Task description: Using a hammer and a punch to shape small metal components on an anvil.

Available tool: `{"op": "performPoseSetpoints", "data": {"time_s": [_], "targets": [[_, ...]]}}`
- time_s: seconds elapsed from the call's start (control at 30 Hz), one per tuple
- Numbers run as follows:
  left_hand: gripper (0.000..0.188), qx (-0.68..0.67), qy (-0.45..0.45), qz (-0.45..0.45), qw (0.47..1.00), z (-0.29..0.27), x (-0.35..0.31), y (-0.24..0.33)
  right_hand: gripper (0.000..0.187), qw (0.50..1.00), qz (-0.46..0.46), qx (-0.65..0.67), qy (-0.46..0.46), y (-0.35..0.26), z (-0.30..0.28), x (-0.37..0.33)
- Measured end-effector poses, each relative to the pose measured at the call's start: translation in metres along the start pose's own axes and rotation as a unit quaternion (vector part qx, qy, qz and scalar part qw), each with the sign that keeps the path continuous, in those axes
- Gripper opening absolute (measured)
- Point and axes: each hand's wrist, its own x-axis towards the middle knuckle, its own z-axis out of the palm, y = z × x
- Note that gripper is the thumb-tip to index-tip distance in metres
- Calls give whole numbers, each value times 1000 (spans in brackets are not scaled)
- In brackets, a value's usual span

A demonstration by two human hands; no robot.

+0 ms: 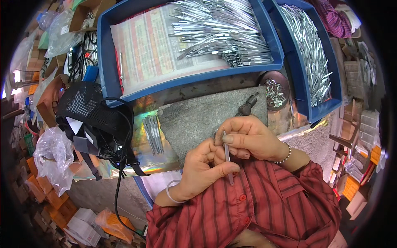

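In front of my chest, both hands are closed on one slim, flat metal piece [226,152], long and narrow like an instrument handle. My left hand [202,164] grips its lower part, with the thumb lying across it. The fingers of my right hand [252,138] pinch the upper end. Just beyond them lies a grey slab [190,120], with a small black tool [247,106] at its right side. A few similar slim metal pieces [153,134] lie side by side left of the slab. A round dish [269,77] of small shiny parts stands beyond my right hand.
A large blue tray [173,80], paper-lined, holds many metal pieces at the back. Another blue tray [306,108] of them stands at right. A black mesh bag [84,103] with cables sits left, near a clear plastic bag [53,155]. Someone's checked sleeve [334,20] shows far right.
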Motion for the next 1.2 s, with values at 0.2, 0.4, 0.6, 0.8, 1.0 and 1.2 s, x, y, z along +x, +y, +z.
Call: {"op": "performPoseSetpoints", "data": {"time_s": [0.2, 0.4, 0.6, 0.8, 1.0, 1.2], "targets": [[23, -13, -3, 0, 1000, 0, -1, -3, 19, 1000, -13, 4, 2, 1, 1, -1], [22, -24, -6, -12, 1000, 1, 1, 0, 16, 999, -4, 1, 37, -1, 4, -2], [21, -34, -6, -20, 999, 4, 2, 4, 18, 999, -5, -35, 30, -1, 2, -1], [16, -14, -6, -29, 999, 2, 2, -1, 12, 998, -7, -7, 58, 0, 4, -1], [10, -9, -7, -32, 999, 3, -1, -2, 15, 994, -41, -36, 92, 0, 6, -2], [7, -13, -39, -37, 998, 1, -3, 0, 16, 995, -43, -36, 86, 2, 9, -3]]}}
